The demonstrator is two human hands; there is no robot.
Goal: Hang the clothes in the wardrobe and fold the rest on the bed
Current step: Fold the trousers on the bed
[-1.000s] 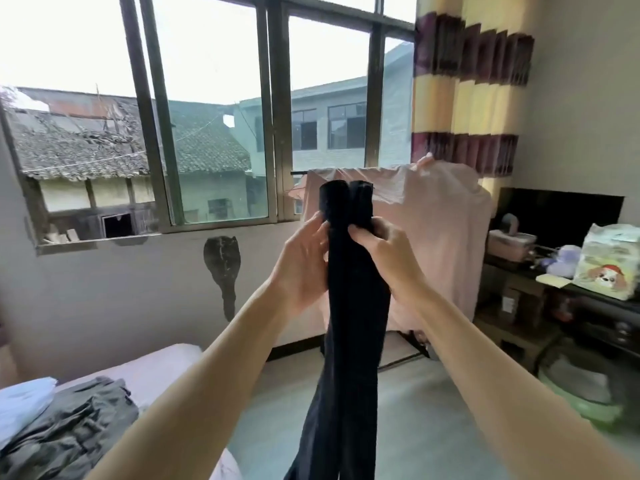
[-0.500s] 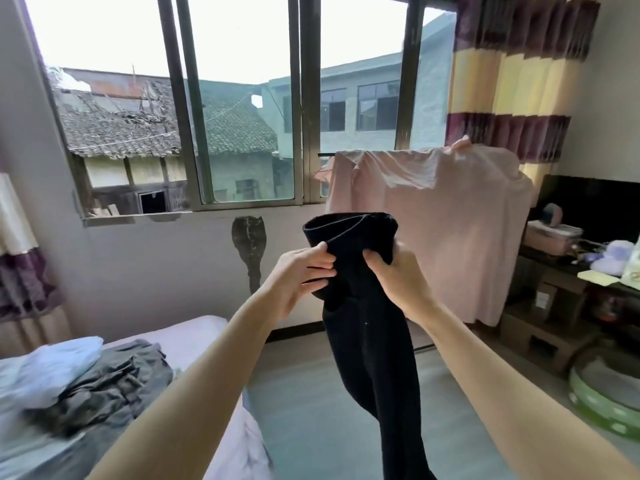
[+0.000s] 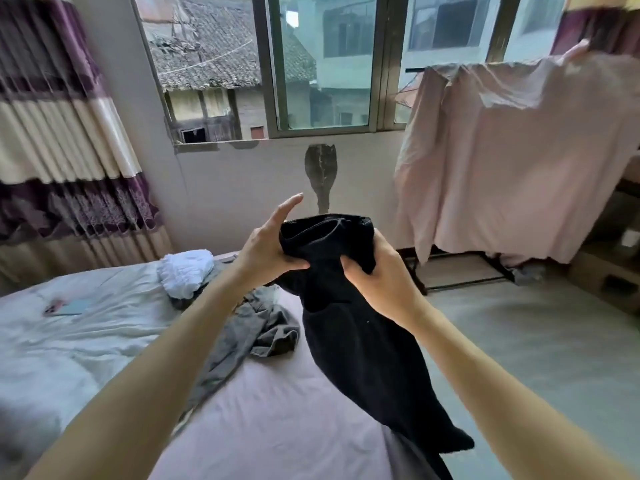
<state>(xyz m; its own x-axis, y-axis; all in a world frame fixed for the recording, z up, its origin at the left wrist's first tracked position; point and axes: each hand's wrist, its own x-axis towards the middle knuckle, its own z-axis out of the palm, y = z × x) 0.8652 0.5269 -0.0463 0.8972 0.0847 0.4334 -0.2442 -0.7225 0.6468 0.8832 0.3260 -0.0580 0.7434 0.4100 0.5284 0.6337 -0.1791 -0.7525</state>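
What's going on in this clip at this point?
A person stands at the bed holding a black garment up in both hands, near its top edge. The right hand grips the cloth; the left hand pinches it with the thumb while a finger points up. The rest of the garment hangs down over the bed's edge. A grey garment and a white one lie crumpled on the bed, unfolded. A pink cloth hangs on a rack by the window.
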